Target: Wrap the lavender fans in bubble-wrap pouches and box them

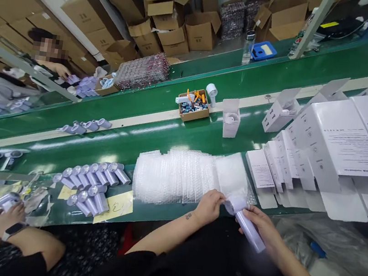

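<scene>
Both our hands meet at the near edge of the table [174, 109]: our left hand [209, 206] pinches the mouth of a bubble bag [234, 204], and our right hand [261, 223] is closed around the handle of a lilac fan [249, 230], whose head is already partly inside the bag. We judge the fan light, stiff and smooth, perhaps a little slippery, so the handle is the sound place to hold it; the bag is soft, thin and limp, best taken at its open edge.

Just beyond our hands a stack of bubble bags [185, 175] lies fanned out on the green surface. To its left, more fans [94, 182] lie in rows, some on yellow notes [118, 204]. At the lower left a co-worker's hand [9, 218], with a watch at the wrist, is at another fan.

To the right, flat cartons [335, 146] and leaflets [260, 168] overlap in piles. Farther off stands an open white box [231, 117] with something white in it, and a small brown box [194, 105] holding pliers and small parts that we cannot make out. Across the table another person sits by more fans, with cardboard boxes [173, 21] heaped behind.
</scene>
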The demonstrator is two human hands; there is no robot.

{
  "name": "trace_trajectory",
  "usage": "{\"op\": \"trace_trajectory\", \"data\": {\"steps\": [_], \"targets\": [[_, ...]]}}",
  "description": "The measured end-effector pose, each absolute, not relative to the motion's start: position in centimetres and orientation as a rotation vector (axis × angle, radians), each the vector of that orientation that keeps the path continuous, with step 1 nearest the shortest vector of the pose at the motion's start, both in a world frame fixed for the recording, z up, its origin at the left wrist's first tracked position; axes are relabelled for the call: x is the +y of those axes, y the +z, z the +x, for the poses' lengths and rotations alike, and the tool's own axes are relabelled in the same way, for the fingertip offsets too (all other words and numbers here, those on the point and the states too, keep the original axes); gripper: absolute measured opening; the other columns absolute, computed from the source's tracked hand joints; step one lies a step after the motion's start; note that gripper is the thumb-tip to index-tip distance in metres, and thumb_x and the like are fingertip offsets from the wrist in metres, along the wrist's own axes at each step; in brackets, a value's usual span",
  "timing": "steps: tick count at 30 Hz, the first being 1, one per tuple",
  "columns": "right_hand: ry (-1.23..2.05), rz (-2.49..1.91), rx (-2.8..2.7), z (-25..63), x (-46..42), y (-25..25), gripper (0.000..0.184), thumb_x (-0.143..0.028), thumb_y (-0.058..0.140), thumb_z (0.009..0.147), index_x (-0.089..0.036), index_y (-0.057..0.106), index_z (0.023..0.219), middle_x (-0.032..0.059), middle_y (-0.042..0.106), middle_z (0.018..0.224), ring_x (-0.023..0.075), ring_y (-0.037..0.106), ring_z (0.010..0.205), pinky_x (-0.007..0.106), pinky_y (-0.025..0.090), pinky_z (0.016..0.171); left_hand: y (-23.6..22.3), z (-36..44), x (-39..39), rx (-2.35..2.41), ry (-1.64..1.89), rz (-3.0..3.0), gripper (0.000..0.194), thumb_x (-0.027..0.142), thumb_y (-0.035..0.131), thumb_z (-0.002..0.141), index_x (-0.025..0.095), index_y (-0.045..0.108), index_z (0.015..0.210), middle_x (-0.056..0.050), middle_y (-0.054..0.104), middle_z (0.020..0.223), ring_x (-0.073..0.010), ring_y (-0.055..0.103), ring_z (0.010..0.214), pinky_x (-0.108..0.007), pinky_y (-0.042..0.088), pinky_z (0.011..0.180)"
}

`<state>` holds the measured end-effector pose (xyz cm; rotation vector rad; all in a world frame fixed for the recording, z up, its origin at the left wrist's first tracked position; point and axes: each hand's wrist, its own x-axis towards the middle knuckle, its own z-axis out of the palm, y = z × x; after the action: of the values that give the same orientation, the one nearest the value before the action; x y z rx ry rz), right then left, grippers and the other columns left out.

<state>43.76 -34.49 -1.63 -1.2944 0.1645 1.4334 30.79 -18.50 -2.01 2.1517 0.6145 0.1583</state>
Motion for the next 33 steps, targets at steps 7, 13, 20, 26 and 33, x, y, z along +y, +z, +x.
{"op": "trace_trajectory", "data": {"steps": [7,13,20,26,33], "targets": [[1.245,-1.321,0.250,43.0,-32.1,-0.4,0.046,-0.020,0.075,0.065,-0.024,0.050,0.103,-0.0006,0.068,0.078,0.0186,0.066,0.059,0.030,0.056,0.049,0.1,32.7,-18.8,0.210,-0.079,2.225,0.017,0.019,0.050,0.080,0.016,0.062,0.091,-0.009,0.062,0.091,-0.0200,0.055,0.088,-0.033,0.043,0.084],[1.316,-1.340,0.485,42.7,-31.6,1.1,0.019,-0.022,0.068,0.076,-0.021,0.049,0.077,-0.0013,0.061,0.060,0.0142,0.061,0.051,0.023,0.051,0.044,0.8,34.5,-16.5,0.731,-0.308,1.687,0.012,0.020,0.058,0.074,0.012,0.066,0.078,0.000,0.058,0.063,-0.0106,0.050,0.058,-0.022,0.041,0.057],[1.360,-1.323,0.293,41.9,-32.0,2.3,0.026,-0.019,0.074,0.070,-0.023,0.056,0.088,-0.0025,0.065,0.073,0.0121,0.063,0.063,0.019,0.053,0.053,1.3,32.7,-16.5,0.850,-0.305,1.286,0.008,0.017,0.061,0.071,0.011,0.065,0.070,0.004,0.048,0.049,-0.0059,0.037,0.044,-0.020,0.031,0.046],[1.399,-1.270,0.266,39.2,-31.7,1.7,0.025,-0.024,0.077,0.068,-0.019,0.058,0.083,-0.0006,0.064,0.067,0.0114,0.060,0.055,0.019,0.051,0.051,2.6,31.3,-16.5,0.811,-0.114,1.243,0.004,0.014,0.066,0.066,0.011,0.063,0.066,0.003,0.052,0.053,-0.0058,0.041,0.049,-0.019,0.032,0.049],[1.168,-1.334,0.118,37.6,-31.1,-0.6,0.035,-0.036,0.078,0.059,-0.023,0.056,0.083,0.0004,0.068,0.080,0.0208,0.066,0.075,0.035,0.055,0.070,2.5,30.3,-16.3,0.807,-0.151,1.207,0.008,0.019,0.059,0.072,0.012,0.062,0.072,0.004,0.048,0.051,-0.0059,0.037,0.045,-0.020,0.028,0.047]]}}
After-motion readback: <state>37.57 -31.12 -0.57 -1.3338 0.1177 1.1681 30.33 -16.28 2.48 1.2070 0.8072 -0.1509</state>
